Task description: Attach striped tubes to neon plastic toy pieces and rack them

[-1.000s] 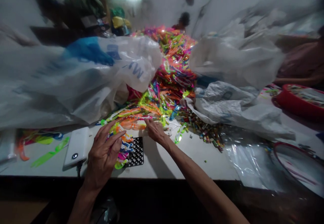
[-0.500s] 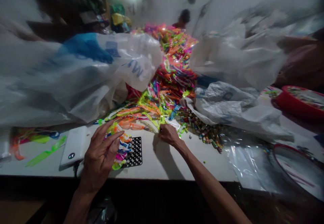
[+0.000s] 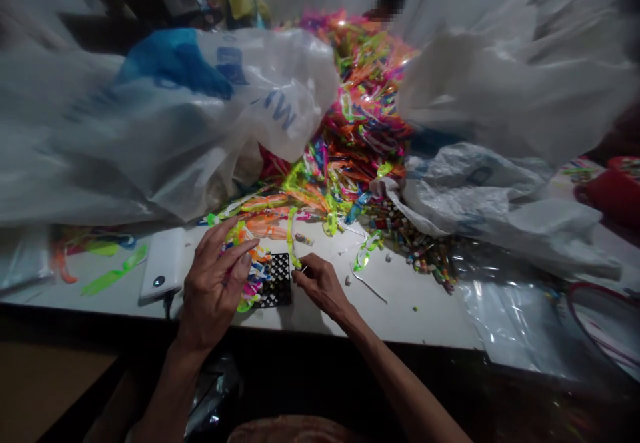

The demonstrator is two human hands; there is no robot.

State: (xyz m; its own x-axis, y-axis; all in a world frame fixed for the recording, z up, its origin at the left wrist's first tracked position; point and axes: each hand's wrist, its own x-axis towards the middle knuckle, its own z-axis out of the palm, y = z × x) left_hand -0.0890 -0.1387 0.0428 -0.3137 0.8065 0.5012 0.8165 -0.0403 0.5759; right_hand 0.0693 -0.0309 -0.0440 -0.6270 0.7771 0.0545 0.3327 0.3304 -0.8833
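Note:
My left hand [image 3: 215,279] lies with fingers stretched out beside and partly over a row of colourful plastic pieces [image 3: 255,273]. These sit on a black lattice tray [image 3: 279,283], part of which the hand and pieces hide. Just right of the tray, my right hand [image 3: 320,283] is closed in a pinch on the lower end of a slim yellow-green plastic piece [image 3: 291,233], which points up and away. Behind it rises a big heap of neon plastic pieces [image 3: 367,109]. A thin wire-like strip [image 3: 370,287] and a green piece [image 3: 367,253] lie to the right.
A white power bank [image 3: 163,263] with a cable lies left of my left hand. Large plastic sacks [image 3: 200,129] flank the heap. Small multicoloured cylinders [image 3: 425,256] spill at the right, near clear bags [image 3: 515,323] and a red-rimmed basin [image 3: 580,296]. A person's head shows behind the heap.
My right hand has drawn back from the foot of the heap towards the tray, bringing a yellow-green plastic piece. My left hand keeps its place by the tray. The view has tilted down.

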